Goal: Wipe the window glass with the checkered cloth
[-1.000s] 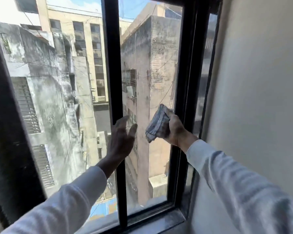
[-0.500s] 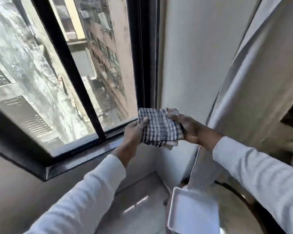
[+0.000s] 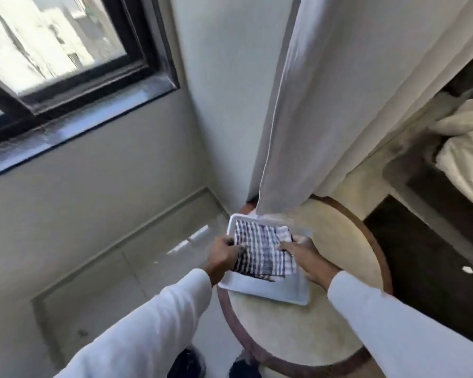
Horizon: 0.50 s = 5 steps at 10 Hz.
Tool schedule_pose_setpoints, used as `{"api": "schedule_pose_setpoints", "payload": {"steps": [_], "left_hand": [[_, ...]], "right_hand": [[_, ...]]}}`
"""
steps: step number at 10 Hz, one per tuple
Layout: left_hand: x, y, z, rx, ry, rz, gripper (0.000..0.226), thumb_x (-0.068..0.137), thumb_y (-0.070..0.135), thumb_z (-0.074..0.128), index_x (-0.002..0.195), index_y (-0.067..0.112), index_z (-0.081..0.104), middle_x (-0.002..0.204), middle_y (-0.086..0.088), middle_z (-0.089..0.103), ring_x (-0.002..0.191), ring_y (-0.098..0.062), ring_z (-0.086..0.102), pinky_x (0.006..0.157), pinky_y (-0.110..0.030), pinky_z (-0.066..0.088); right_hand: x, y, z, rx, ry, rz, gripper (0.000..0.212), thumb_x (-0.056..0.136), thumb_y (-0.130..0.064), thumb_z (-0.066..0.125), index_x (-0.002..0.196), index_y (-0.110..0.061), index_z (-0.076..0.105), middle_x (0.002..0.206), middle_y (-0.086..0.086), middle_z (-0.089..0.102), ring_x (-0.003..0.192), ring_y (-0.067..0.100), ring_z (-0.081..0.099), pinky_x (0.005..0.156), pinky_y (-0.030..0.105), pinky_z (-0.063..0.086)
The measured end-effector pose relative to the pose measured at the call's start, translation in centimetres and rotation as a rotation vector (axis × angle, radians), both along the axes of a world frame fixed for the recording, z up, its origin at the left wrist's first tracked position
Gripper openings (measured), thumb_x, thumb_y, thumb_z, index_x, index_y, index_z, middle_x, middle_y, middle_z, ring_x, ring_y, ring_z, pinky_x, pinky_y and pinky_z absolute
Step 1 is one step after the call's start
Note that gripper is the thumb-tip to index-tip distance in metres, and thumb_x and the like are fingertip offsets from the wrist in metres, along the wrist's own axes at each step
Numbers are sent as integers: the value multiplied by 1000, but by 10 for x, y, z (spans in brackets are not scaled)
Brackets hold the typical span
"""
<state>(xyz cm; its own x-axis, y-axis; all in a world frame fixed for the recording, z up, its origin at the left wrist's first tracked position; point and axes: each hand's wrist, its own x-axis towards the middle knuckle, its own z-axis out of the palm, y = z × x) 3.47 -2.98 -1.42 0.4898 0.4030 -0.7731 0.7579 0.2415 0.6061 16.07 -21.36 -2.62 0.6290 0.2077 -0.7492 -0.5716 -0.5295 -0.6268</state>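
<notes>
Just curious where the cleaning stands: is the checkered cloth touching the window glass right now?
No: the checkered cloth is over the white tray on the round table, well away from the window glass.

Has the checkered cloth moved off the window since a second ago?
Yes. The checkered cloth has come down from the window glass into the white tray, both hands on it.

A: Lighting?
B: Bright daylight from the window [image 3: 52, 47] at my upper left; glass blown out. Glare streak on the floor [image 3: 191, 238].
A: Sharpness?
B: Soft, motion-blurred overall. Wide-angle bends the edges.
</notes>
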Motion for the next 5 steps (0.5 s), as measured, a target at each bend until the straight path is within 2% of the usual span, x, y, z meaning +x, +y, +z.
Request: {"api": "schedule_pose_setpoints", "payload": {"steps": [1, 2, 3, 4, 5], "left_hand": [[13, -2, -67, 99, 57, -78, 24, 96, 14, 80, 109, -6, 80, 116, -26, 84, 113, -40, 81, 98, -50, 66], [18, -8, -115, 205, 103, -183, 27, 95, 15, 81, 109, -7, 78, 116, -28, 82, 113, -41, 78, 99, -46, 63], [17, -14, -136, 306, 96, -374, 27, 96, 19, 76, 114, -1, 75, 118, -26, 81, 118, -43, 76, 103, -48, 60], [12, -24, -128, 475, 68, -526, 39, 97, 31, 73, 129, 8, 66, 128, -19, 78, 125, -40, 71, 107, -51, 57], [-10, -23, -109, 642, -2, -494, 44, 102, 32, 59, 144, 20, 56, 140, -9, 71, 128, -37, 69, 100, -52, 60]], "right_hand": [[0, -10, -70, -81, -82, -26, 26, 95, 3, 81, 120, 6, 77, 113, 9, 79, 89, 24, 75, 94, 43, 65], [-6, -15, -118, -136, -120, -17, 46, 95, -1, 85, 138, 3, 70, 117, 3, 69, 83, 9, 67, 79, 21, 60], [-11, -17, -150, -211, -176, 58, 51, 94, -10, 87, 140, -2, 67, 131, 12, 76, 117, 33, 75, 95, 38, 61], [-19, -18, -152, -356, -366, 53, 59, 92, -22, 90, 142, -5, 64, 135, 19, 72, 126, 36, 70, 98, 39, 54], [-36, -15, -137, -389, -745, 148, 45, 97, -14, 81, 137, 0, 66, 138, 22, 66, 133, 44, 60, 109, 48, 51]]}}
